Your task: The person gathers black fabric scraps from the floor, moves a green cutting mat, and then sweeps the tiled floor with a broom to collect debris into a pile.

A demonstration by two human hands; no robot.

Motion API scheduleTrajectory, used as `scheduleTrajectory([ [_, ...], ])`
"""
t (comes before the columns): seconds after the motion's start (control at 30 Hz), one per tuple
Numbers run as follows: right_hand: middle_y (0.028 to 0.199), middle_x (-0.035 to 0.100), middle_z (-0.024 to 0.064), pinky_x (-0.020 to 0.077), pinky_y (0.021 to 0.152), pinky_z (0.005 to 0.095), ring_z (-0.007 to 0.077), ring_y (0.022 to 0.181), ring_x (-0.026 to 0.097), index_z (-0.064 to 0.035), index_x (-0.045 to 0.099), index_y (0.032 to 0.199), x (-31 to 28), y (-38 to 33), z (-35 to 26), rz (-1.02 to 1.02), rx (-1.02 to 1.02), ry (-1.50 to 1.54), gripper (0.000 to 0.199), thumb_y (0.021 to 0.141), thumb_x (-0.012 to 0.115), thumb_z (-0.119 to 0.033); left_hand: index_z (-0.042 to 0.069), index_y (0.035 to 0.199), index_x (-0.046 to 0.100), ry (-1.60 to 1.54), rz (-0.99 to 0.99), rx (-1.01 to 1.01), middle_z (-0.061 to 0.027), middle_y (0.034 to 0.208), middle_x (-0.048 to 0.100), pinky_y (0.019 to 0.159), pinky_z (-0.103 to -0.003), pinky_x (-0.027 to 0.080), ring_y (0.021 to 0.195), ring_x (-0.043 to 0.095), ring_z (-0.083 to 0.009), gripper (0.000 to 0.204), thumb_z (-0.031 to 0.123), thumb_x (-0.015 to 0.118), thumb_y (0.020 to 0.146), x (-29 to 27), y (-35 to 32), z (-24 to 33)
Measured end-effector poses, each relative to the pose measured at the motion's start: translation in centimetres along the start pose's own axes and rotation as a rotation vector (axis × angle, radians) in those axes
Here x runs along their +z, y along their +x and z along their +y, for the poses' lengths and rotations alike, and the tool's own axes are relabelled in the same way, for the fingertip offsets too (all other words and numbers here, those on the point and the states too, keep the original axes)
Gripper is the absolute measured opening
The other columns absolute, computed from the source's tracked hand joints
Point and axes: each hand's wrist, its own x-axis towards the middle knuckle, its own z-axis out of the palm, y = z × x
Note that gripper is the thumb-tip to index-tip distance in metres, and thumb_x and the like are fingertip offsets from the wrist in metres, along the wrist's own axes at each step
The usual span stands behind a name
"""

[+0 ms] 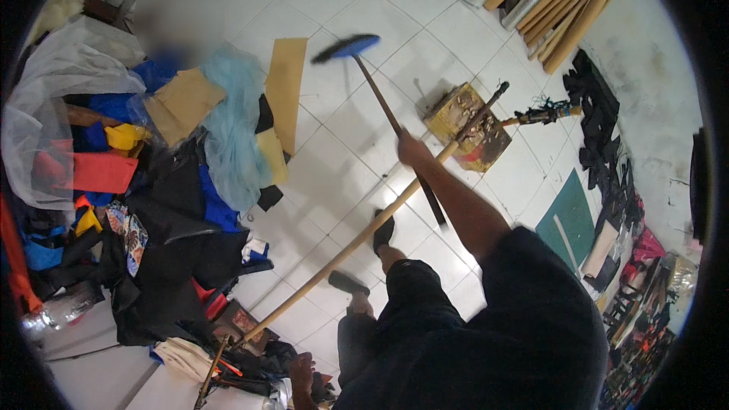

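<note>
My right hand (412,150) is closed round the dark handle of a broom (377,95). The broom slants away from me, its blue head (357,45) with dark bristles at the far end over the white tiles. Close to the bottom edge, my left hand (301,372) hangs with its fingers loosely apart and nothing visible in it. A long pale wooden pole (334,262) runs diagonally below my right forearm, from the lower left toward a worn yellowish box (448,110).
At left spreads a heap of fabric scraps (171,220), with a cardboard piece (285,95) beside it. Cardboard tubes and rolls (558,0) lean at the far right. A green cutting mat (566,216) and black scraps (596,118) lie along the right wall. Someone blurred is at upper left.
</note>
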Motion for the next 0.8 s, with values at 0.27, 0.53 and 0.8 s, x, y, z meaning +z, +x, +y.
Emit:
scheduleTrajectory([
  [0.27,0.098,0.057,0.0271,0.05,0.066,0.0473,0.0403,0.077,0.061,-0.0031,0.027,0.13,6.3,-7.2,1.4,-0.092,0.057,-0.12,0.05,0.085,0.039,-0.021,0.003,0.095,0.056,-0.036,0.03,0.143,-0.0047,0.074,0.055,0.054,-0.027,0.041,0.062,0.05,-0.0132,0.026,0.027,0.055,0.083,-5.5,2.5,-2.7],
  [0.53,0.079,0.061,0.0255,0.0456,0.068,0.0532,0.0409,0.075,0.06,-0.0129,0.026,0.128,-6.4,-38.6,-2.4,-0.381,0.338,-0.207,0.041,0.09,0.033,-0.026,0.003,0.095,0.055,-0.098,-0.163,0.118,-0.0042,0.079,0.056,0.057,-0.028,0.044,0.071,0.057,-0.0176,0.027,0.026,0.057,0.082,-9.3,8.7,-8.0],
  [0.8,0.078,0.061,0.0241,0.046,0.066,0.0516,0.0415,0.074,0.059,-0.0147,0.028,0.128,5.8,-62.9,1.5,0.031,0.573,-0.082,0.043,0.09,0.038,-0.033,0.009,0.09,0.051,-0.229,-0.337,0.082,-0.0031,0.074,0.052,0.04,-0.023,0.037,0.056,0.051,-0.0106,0.021,0.029,0.056,0.085,-21.0,17.5,-12.1],
])
